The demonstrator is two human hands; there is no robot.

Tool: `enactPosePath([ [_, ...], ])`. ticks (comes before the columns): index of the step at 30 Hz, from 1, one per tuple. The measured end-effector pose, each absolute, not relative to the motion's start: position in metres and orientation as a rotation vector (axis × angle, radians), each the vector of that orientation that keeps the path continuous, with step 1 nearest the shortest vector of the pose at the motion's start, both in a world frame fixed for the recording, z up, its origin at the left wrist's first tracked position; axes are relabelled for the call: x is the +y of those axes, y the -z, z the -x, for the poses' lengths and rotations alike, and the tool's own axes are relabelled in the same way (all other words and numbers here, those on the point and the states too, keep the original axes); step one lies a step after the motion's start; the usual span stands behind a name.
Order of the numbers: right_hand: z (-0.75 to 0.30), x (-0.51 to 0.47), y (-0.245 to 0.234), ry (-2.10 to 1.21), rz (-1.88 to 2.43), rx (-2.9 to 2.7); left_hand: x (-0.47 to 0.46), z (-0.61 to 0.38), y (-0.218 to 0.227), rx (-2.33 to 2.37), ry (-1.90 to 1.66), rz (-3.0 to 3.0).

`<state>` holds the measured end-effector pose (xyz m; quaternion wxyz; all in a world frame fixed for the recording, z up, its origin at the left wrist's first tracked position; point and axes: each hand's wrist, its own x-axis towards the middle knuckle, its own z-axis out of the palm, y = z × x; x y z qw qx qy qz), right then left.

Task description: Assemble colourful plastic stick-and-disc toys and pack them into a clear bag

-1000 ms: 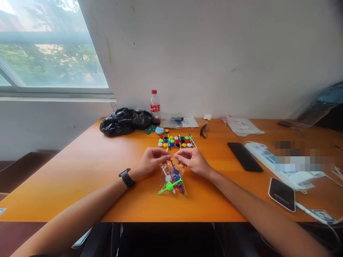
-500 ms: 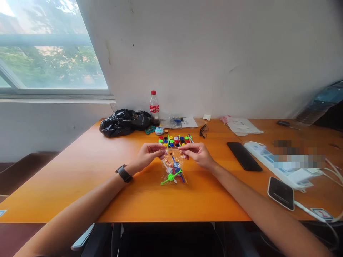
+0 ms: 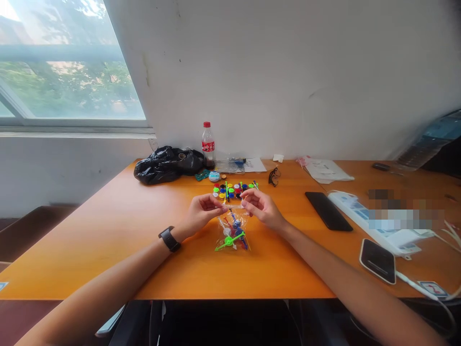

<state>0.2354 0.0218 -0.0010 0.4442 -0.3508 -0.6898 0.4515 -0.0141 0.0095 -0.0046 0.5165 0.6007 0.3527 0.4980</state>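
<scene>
A clear plastic bag hangs between my hands over the table, with several coloured plastic arrow spinners inside: green, blue, white and red ones show. My left hand, with a dark watch at the wrist, pinches the left end of the bag's top edge. The right end of that edge is between the thumb and fingers of my right hand. Just beyond my hands, several more coloured spinners and round pieces stand in a cluster, partly hidden by my fingers.
At the back stand a black plastic bag and a cola bottle. Glasses lie right of the cluster. Along the right are a black phone, a white power strip and a charging pad with its cable.
Both hands have dipped slightly with the bag. My left hand has slid right along the top edge, so my fingertips are closer together.
</scene>
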Motion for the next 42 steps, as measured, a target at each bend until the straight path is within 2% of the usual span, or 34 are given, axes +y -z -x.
enactPosePath([
  [4, -0.224, 0.016, 0.005, -1.175, 0.949, -1.813, 0.005, 0.01, 0.006, 0.813, -1.174, -1.433],
  [13, -0.222, 0.011, 0.01, -1.054, 0.972, -1.904, 0.006, 0.012, 0.004, 0.89, -0.982, -1.683],
  [20, -0.234, 0.022, 0.006, -1.199, 0.984, -1.945, 0.02, 0.02, 0.004, 0.989, -0.873, -1.701],
  [33, -0.247, 0.029, -0.002, -1.318, 0.99, -1.896, 0.023, 0.027, -0.011, 0.986, -0.847, -1.609],
  [42, -0.252, 0.035, -0.001, -1.327, 0.936, -1.859, 0.027, 0.03, -0.001, 0.918, -0.917, -1.57],
])
